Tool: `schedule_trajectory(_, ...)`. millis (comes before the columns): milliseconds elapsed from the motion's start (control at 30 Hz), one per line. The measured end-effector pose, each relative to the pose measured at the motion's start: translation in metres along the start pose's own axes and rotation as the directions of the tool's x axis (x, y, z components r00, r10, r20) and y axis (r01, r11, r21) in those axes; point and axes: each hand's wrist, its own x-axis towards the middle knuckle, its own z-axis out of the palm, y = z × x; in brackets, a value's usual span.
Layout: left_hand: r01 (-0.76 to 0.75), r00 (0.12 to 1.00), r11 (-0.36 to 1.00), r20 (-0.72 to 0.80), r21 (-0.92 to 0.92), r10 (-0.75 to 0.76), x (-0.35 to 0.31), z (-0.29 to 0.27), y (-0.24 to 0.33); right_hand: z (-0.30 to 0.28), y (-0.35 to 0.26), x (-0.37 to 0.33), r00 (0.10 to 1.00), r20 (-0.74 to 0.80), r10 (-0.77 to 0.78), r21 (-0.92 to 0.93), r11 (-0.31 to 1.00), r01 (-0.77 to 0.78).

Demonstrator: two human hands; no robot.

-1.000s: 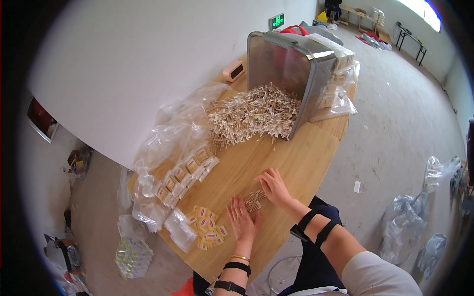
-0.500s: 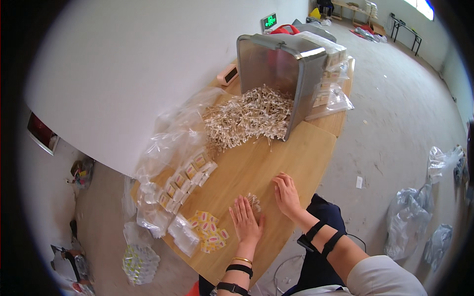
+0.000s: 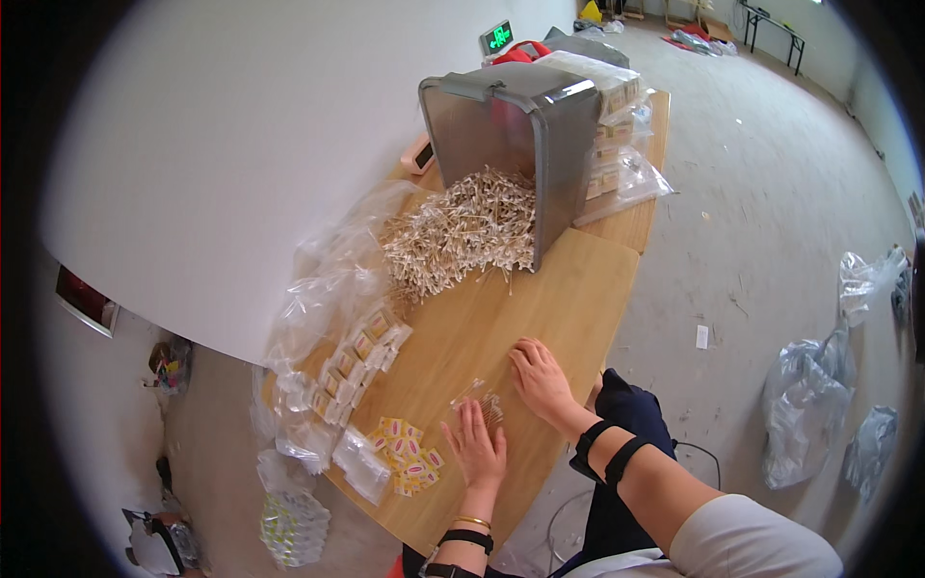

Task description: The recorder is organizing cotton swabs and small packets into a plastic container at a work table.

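Observation:
My left hand [image 3: 476,451] lies nearly flat on the wooden table, fingers stretched out. Against its fingertips and right side rests a small bunch of cotton swabs [image 3: 492,409], partly hidden by the hand. A few loose swabs [image 3: 469,391] lie just beyond the fingers. My right hand [image 3: 541,383] is on the table to the right of the bunch, its fingers extended and slightly bent, with nothing visible in them. Left of my left hand are yellow and white printed cards [image 3: 409,459] and flat clear bags [image 3: 360,466].
A large heap of cotton swabs [image 3: 462,231] spills from a grey bin [image 3: 564,144] tipped on its side. Along the table's left edge are filled packets [image 3: 349,368] and clear plastic sheeting [image 3: 332,246]. Bagged packs [image 3: 617,144] stand behind the bin; plastic bags [image 3: 807,409] lie on the floor.
The view has shifted a little. Several swabs now lie spread beyond my left fingertips, where the bunch was more compact. Both hands stay near it on the table.

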Motion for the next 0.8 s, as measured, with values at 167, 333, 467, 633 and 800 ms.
schedule_trajectory(167,0.087,0.973,0.981,-0.199,-0.171,-0.121,0.005,-0.015,0.005,-0.002,0.004,-0.001,1.000,-0.013,-0.013,-0.040,0.999,0.013)
schedule_trajectory(333,0.094,0.960,0.973,-0.238,-0.213,-0.145,0.005,-0.011,-0.005,-0.001,0.000,0.001,0.999,-0.024,-0.022,-0.053,0.998,0.021)
schedule_trajectory(467,0.136,0.942,0.953,-0.264,-0.269,-0.209,0.006,-0.015,0.001,-0.003,0.002,0.001,0.999,-0.022,-0.033,-0.066,0.997,0.031)
schedule_trajectory(633,0.145,0.944,0.968,-0.265,-0.205,-0.197,0.002,-0.015,-0.002,-0.001,0.000,0.002,0.998,-0.027,-0.052,-0.115,0.992,0.049)
schedule_trajectory(800,0.146,0.920,0.949,-0.315,-0.281,-0.235,-0.002,-0.023,-0.002,0.001,-0.001,0.001,0.999,-0.022,-0.048,-0.119,0.992,0.045)
